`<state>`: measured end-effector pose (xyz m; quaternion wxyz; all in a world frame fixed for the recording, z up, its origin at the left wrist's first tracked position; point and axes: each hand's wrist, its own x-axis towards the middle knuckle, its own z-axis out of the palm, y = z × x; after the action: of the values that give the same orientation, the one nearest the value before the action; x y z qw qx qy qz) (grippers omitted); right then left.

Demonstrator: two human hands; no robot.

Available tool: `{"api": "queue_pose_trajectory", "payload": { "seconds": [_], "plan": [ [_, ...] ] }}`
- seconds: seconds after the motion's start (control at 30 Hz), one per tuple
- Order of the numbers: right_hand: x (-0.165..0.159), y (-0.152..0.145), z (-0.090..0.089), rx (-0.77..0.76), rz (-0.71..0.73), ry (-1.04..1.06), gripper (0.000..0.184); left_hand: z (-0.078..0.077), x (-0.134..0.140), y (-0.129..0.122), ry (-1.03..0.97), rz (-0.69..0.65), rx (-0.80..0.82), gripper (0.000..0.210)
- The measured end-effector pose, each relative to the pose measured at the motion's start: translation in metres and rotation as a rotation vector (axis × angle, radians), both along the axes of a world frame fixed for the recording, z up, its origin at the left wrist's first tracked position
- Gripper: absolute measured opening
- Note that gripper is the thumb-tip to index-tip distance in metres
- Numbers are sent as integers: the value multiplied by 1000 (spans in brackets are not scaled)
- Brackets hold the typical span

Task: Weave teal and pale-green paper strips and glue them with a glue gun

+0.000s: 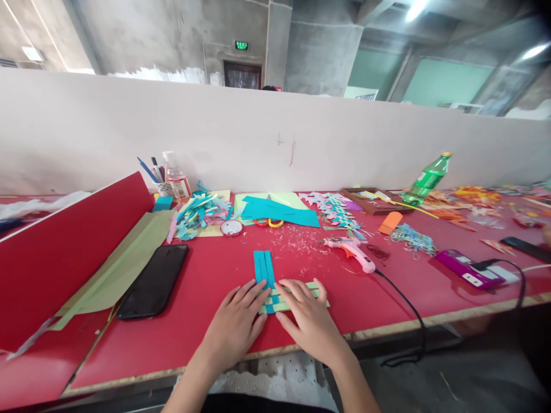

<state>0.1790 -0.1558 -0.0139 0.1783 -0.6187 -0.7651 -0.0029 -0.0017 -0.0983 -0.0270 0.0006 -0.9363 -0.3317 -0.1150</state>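
Observation:
Blue paper strips [263,265] stand lengthwise on the red table, woven at their near end with pale green paper strips [271,308] that run out to the right. My left hand [236,321] lies at the left edge of the weave, fingers stretched forward and touching the paper. On the right part, my right hand [306,315] rests with its fingers spread over the green strips. Both hands are open and press from above, without a visible grasp. Part of the weave is hidden under the fingers.
A black phone [154,281] lies left, before a red panel [77,258]. Behind are a pile of paper scraps [198,215], blue paper sheets [279,211] over scissors [275,223], and a tape roll [231,228]. Right: a pink glue gun [353,249], purple power strip [467,269], green bottle [430,179].

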Motion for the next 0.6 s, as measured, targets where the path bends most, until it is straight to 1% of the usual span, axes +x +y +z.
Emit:
{"api": "queue_pose_trajectory", "payload": {
  "seconds": [0.33, 0.47, 0.53, 0.6],
  "plan": [
    [-1, 0, 2, 22, 4, -25, 37, 4, -1, -3, -54, -19, 2, 42],
    [-1, 0, 2, 15, 6, 3, 36, 5, 0, -5, -149, 48, 27, 45],
    [-1, 0, 3, 10, 6, 4, 36, 4, 1, -6, -198, 90, 32, 43],
    [-1, 0, 3, 12, 4, -8, 36, 4, 2, -6, -218, 103, 8, 39]
  ]
}}
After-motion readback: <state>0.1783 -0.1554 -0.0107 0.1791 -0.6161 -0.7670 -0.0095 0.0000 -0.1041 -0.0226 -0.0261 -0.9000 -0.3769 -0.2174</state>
